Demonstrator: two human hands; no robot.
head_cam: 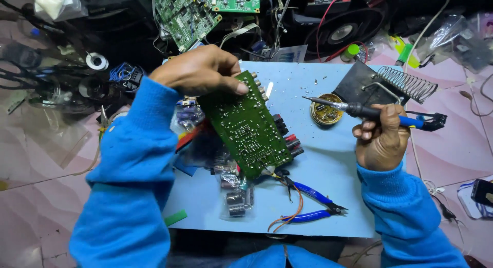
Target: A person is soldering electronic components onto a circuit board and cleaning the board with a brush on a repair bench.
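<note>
Far left, a solder spool (pixel 96 61) lies among tangled dark cables on the cluttered floor, well apart from the work mat. A blue mat (pixel 328 196) covers the middle of the scene.

The left hand (pixel 201 70) reaches in from a blue sleeve and grips the far end of a green circuit board (pixel 246 125), thumb pressed on its solder side, fingers curled behind. The board is held tilted above the left part of the mat, solder side up, running diagonally from far left to near right. Its face is dense with small silver solder joints; black and red connectors line its right edge, and round metal jacks show at the far end beside the thumb.

Below the board, clear bags of capacitors (pixel 235 192) lie on the mat, partly hidden by it. Just right of these, blue-handled cutters (pixel 313 204) rest with orange wire looped beside them.

Farther right, a round tin of flux (pixel 326 109) sits near a black stand with a coiled wire holder (pixel 408 83). The right hand (pixel 382 139) is closed around a soldering iron (pixel 359 110), tip pointing left above the tin, apart from the board.

Far centre, more green boards (pixel 187 14) lie in the clutter.
</note>
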